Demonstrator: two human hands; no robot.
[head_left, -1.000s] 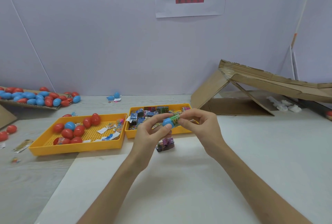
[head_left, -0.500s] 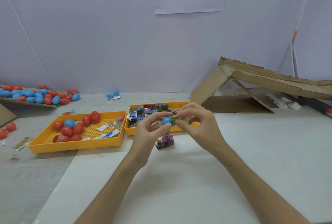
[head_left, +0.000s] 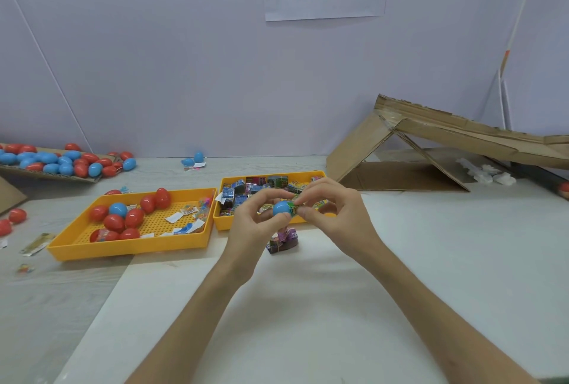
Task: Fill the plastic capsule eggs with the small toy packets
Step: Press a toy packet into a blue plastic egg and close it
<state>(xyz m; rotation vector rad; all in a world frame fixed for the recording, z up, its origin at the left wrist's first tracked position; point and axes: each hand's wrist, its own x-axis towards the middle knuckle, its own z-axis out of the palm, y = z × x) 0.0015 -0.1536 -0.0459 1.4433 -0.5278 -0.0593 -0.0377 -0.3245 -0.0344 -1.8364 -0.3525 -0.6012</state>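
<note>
Head view, white table (head_left: 400,275), lilac wall (head_left: 184,60); left fingers (head_left: 267,196) grip egg (head_left: 281,208), right fingers (head_left: 311,190) packet (head_left: 294,207)

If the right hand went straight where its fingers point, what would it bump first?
Probably the blue egg half held in the left hand: the right hand points leftward at it, pinching a green packet against its opening.

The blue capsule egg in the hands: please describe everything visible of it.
The blue capsule egg looks like smooth, glossy, rounded plastic. It is held above the table, in front of the yellow tray of packets. The left hand grips it from the left; the right hand pinches a green toy packet at its right side. Only part shows; half or whole is unclear.
</note>
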